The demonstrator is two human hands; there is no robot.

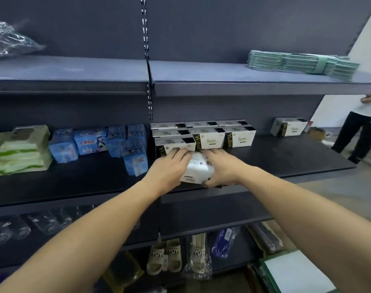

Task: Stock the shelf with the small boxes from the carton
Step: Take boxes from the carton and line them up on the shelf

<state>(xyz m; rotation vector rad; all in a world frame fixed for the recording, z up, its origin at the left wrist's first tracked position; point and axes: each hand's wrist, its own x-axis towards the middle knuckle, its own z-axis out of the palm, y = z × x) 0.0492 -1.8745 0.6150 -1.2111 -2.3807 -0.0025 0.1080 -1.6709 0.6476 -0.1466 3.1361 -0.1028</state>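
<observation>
- Shelving unit [265,157] — dark tiered bays; the middle shelf on the right bay is the one being stocked.
- Stocked block of boxes [203,134] sits at the back-left of that bay, rows deep, white with black-and-gold print; one lone box [289,126] stands well apart to the right, bare shelf between.
- Left bay, same level: green packs [19,153] and blue packets [100,142]. Top shelf: a banded green stack [303,62] and a plastic-wrapped item [9,39]. Bottom shelf: slippers [165,259].
- Carton is not identifiable in view; a green-edged white thing [294,271] at lower right can't be called.
- Another person [362,127] stands at far right, off the task.
- Small white box [198,169] — held at the shelf's front edge, just in front of the stocked block, tilted, long axis running roughly front to back toward the rows.
- Left hand [169,170] grips the box's left side, fingers curled over its top, fingertips reaching the front-row box.
- Right hand [222,168] grips the right side, thumb under the near end. Both hands equally near.
- Judgement: placing step; box needs levelling and sliding forward into the front row, open slot looks just right of the front-left box.
</observation>
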